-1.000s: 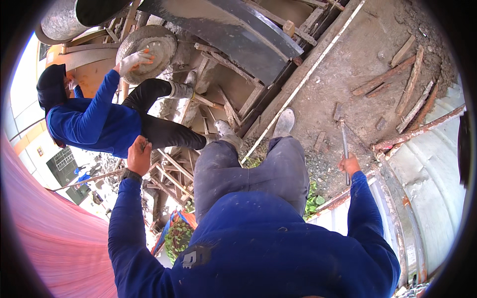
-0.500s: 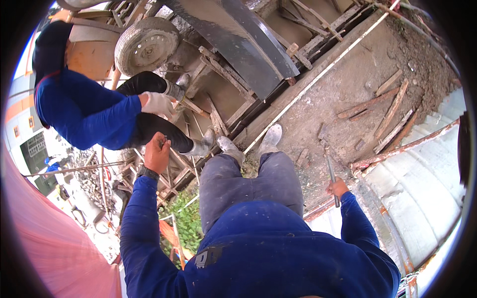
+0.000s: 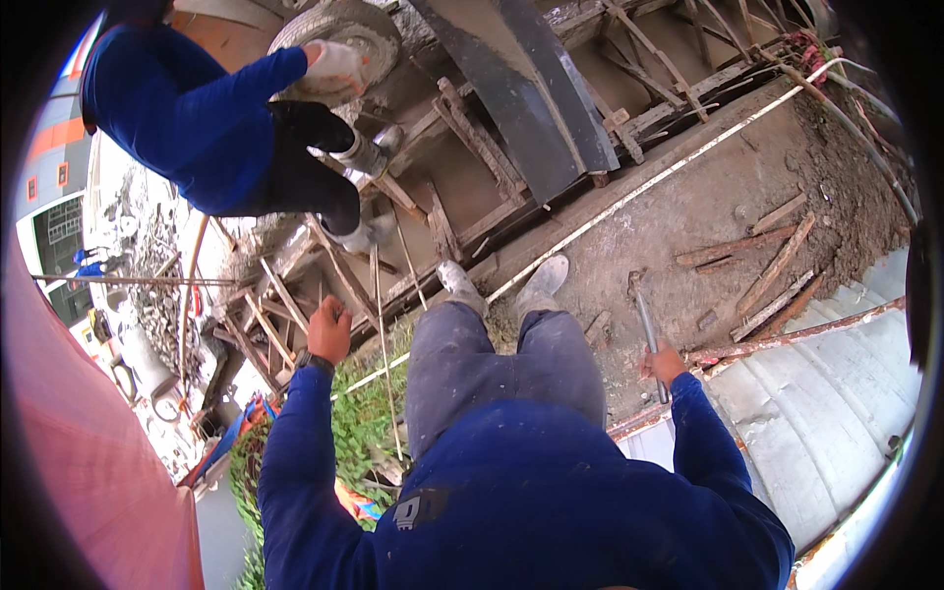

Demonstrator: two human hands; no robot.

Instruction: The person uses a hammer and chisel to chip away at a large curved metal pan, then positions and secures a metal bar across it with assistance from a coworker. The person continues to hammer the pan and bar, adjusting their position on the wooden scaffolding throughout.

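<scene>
The muddy ground (image 3: 610, 246) spreads to the right of the chute (image 3: 531, 108), with the metal sheet (image 3: 787, 433) beyond it on the near right. The chute itself slopes over a trench of wet grey-brown slurry, seemingly so that poured mix runs down into it. Left of the chute, a co-worker in blue leans by the wheel (image 3: 354, 29); whether the gloved hand (image 3: 334, 74) touches it, I cannot tell. Braces (image 3: 482, 147) stand just left of the chute, probably to keep the trench sides apart. Loose planks (image 3: 777, 264) lie on the mud, well right of the chute.

The hammer (image 3: 646, 320) is below and right of the chute, its shaft silvery, its grip dark, its head muddy and blurred into the ground. The right hand (image 3: 667, 364) is closed around the grip, presumably to leave the head free. The left hand (image 3: 329, 329), below and left of the chute, has curled fingers; whether they pinch anything is unclear.
</scene>
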